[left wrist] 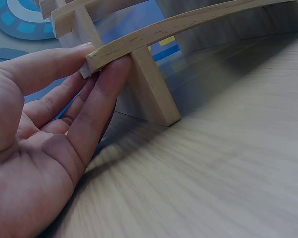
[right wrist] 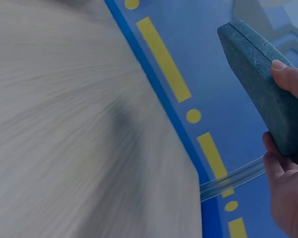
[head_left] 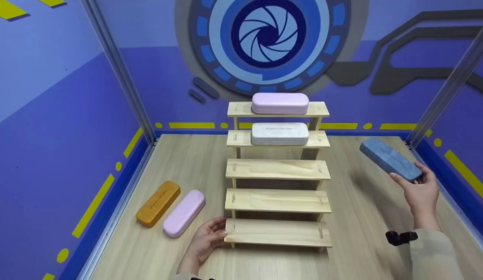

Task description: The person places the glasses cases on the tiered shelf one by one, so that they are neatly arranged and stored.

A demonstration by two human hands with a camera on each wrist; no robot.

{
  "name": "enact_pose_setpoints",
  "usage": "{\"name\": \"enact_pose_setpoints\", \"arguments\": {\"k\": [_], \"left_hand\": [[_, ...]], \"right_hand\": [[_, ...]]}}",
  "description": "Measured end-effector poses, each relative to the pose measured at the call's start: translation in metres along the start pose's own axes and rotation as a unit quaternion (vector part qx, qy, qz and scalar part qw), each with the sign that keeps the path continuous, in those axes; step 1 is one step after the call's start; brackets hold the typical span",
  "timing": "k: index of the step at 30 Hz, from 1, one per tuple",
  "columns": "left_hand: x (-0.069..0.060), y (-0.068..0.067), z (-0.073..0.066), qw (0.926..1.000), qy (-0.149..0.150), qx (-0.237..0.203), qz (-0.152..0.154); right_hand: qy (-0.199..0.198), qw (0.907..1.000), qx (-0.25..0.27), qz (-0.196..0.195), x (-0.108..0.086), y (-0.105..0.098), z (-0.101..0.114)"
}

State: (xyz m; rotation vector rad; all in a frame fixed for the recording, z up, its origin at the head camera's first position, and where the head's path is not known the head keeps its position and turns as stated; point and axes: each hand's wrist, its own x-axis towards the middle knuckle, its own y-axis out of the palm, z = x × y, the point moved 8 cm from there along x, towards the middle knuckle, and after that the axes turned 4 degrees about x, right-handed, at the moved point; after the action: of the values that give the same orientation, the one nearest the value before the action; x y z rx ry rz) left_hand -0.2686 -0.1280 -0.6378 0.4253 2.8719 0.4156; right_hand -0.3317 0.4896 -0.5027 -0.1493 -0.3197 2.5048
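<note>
My right hand (head_left: 423, 192) grips the near end of a blue-grey glasses case (head_left: 391, 158), held above the table on the right. In the right wrist view the same case (right wrist: 258, 82) is tilted, thumb on one side and fingers beneath. My left hand (head_left: 206, 239) pinches the left end of the bottom step of a wooden stepped rack (head_left: 278, 232). The left wrist view shows the thumb over that step's edge (left wrist: 139, 42) and fingers under it. A lilac case (head_left: 280, 103) sits on the top step, with a white case (head_left: 280, 133) on the second.
Left of the rack, an orange-brown case (head_left: 158, 203) and a pink case (head_left: 184, 214) lie side by side on the wooden table (head_left: 187, 159). Blue-purple panels (head_left: 70, 116) with metal corner posts (head_left: 124, 77) enclose the table at the left, back and right.
</note>
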Motion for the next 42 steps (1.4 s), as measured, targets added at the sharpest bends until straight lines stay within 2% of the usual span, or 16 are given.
{"name": "enact_pose_setpoints", "arguments": {"k": [6,11,14,27,32,38,42], "left_hand": [[0.001,0.0,0.001,1.0,-0.001,-0.003,0.001],[0.0,0.0,0.001,1.0,0.0,-0.003,0.002],[0.0,0.0,0.001,1.0,-0.001,-0.005,0.002],[0.0,0.001,0.001,1.0,0.001,0.003,0.003],[-0.001,0.001,0.0,1.0,-0.003,0.002,-0.001],[-0.001,0.0,-0.001,1.0,-0.004,-0.003,-0.005],[-0.002,0.0,0.0,1.0,-0.005,-0.005,-0.006]], "right_hand": [[-0.015,0.9998,0.008,-0.007,-0.006,-0.005,0.016],[-0.018,0.9968,0.077,-0.01,-0.01,-0.008,0.031],[-0.02,0.9946,0.101,-0.012,-0.013,-0.01,0.04],[-0.07,0.9965,0.04,-0.022,-0.031,-0.013,0.077],[-0.082,0.9929,0.084,-0.017,-0.038,-0.012,0.091],[-0.115,0.9815,0.153,-0.006,-0.048,-0.007,0.105],[-0.136,0.9769,0.165,0.003,-0.055,-0.003,0.112]]}}
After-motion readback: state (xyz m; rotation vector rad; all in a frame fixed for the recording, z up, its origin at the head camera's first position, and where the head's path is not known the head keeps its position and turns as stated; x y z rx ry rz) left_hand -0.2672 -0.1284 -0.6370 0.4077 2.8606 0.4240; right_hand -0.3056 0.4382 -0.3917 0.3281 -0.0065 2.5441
